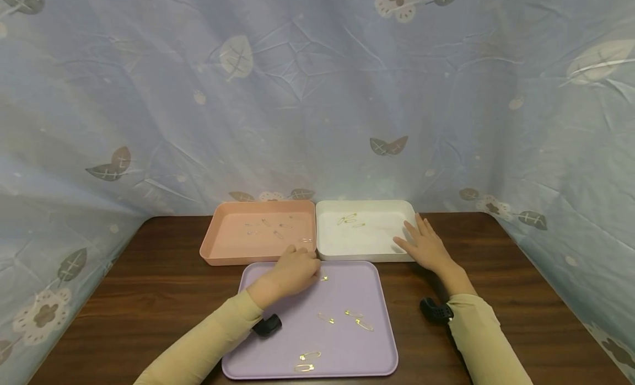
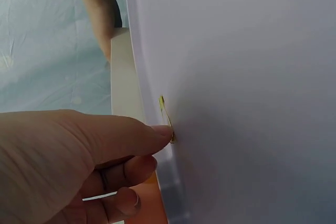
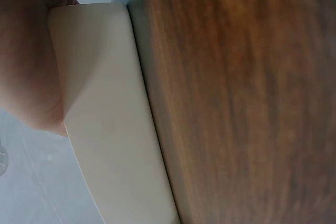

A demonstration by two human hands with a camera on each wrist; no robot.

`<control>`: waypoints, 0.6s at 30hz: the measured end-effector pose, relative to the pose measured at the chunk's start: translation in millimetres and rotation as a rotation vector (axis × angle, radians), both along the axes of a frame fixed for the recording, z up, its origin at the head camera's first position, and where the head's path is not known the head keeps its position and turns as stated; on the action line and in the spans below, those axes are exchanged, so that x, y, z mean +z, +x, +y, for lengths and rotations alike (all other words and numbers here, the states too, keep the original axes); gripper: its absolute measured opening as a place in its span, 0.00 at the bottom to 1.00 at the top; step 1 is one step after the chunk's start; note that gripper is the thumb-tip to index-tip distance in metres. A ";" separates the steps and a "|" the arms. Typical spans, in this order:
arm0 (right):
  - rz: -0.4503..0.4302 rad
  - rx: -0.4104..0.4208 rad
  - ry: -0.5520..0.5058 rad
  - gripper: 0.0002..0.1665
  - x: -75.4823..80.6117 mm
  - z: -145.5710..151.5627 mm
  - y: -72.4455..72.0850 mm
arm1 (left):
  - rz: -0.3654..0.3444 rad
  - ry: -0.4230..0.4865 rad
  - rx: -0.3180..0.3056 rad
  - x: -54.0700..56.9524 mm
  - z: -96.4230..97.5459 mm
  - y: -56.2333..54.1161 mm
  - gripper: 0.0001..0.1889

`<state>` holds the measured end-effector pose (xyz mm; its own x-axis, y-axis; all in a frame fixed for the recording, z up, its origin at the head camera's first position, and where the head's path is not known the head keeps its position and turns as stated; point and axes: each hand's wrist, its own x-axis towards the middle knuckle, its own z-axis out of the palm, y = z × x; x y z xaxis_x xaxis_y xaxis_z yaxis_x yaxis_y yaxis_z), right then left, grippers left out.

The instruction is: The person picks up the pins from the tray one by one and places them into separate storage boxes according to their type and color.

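My left hand (image 1: 294,270) reaches over the far edge of the lavender tray (image 1: 278,352). Its thumb and finger pinch one end of a gold safety pin (image 2: 167,118), which lies by the tray's rim in the left wrist view. Nearer the front, several more gold safety pins (image 1: 364,325) are scattered on this tray. With fingers spread, my right hand (image 1: 429,247) rests on the right rim of the white tray (image 1: 367,258), where a few gold safety pins (image 1: 350,220) lie. In the right wrist view that hand overlaps the white tray's side wall (image 3: 110,108).
Left of the white tray, and right beside it, stands a pink tray (image 1: 228,252) with several silver safety pins (image 1: 278,234). All three trays sit on a dark wooden table (image 1: 149,297). A patterned curtain (image 1: 317,98) hangs behind and at both sides.
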<state>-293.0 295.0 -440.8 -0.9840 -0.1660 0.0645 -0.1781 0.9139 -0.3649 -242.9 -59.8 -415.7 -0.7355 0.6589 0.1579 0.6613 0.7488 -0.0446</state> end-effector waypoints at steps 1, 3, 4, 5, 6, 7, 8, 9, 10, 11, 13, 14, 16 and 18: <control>-0.001 -0.003 0.002 0.47 -0.4 0.1 0.0 | -0.002 0.002 -0.001 0.1 -0.2 0.0 0.05; -0.003 -0.002 0.003 0.48 -0.6 -0.1 0.1 | -0.001 0.004 -0.007 0.5 -0.6 -0.1 0.05; -0.002 -0.002 0.004 0.48 -0.9 0.0 -0.1 | -0.001 0.004 -0.011 0.6 -0.8 -0.2 0.06; -0.002 -0.002 0.005 0.48 -1.1 0.1 -0.2 | -0.003 0.002 -0.014 0.6 -0.8 -0.5 0.07; -0.002 -0.002 0.008 0.48 -1.2 0.1 -0.3 | -0.005 0.002 -0.019 0.6 -0.9 -0.7 0.08; -0.001 -0.002 0.009 0.48 -1.2 0.0 -0.2 | -0.008 0.001 -0.024 0.4 -0.9 -1.0 0.09; -0.001 -0.002 0.008 0.48 -1.0 -0.1 -0.1 | -0.012 0.001 -0.028 0.3 -0.9 -1.1 0.10; -0.001 -0.005 0.008 0.48 -1.3 0.3 -0.3 | -0.019 0.001 -0.030 0.4 -0.8 -1.2 0.10; -0.001 -0.004 0.008 0.48 -1.0 0.2 -0.2 | -0.023 0.001 -0.035 0.3 -0.9 -1.6 0.11; -0.001 -0.004 0.008 0.48 -0.7 0.1 0.1 | -0.028 0.002 -0.038 0.3 -0.8 -1.9 0.11; -0.001 -0.004 0.008 0.48 -0.1 -0.1 0.3 | -0.037 0.007 -0.043 0.3 -0.9 -2.5 0.10; -0.002 -0.004 0.008 0.48 0.0 -0.1 0.3 | -0.042 0.012 -0.046 0.3 -0.8 -2.9 0.09; -0.005 -0.003 0.010 0.48 0.1 -0.2 0.2 | -0.038 0.019 -0.055 0.3 -0.4 -4.7 0.09; -0.004 -0.003 0.012 0.48 -0.2 0.1 -0.4 | -0.026 0.031 -0.064 1.2 0.5 -6.3 0.08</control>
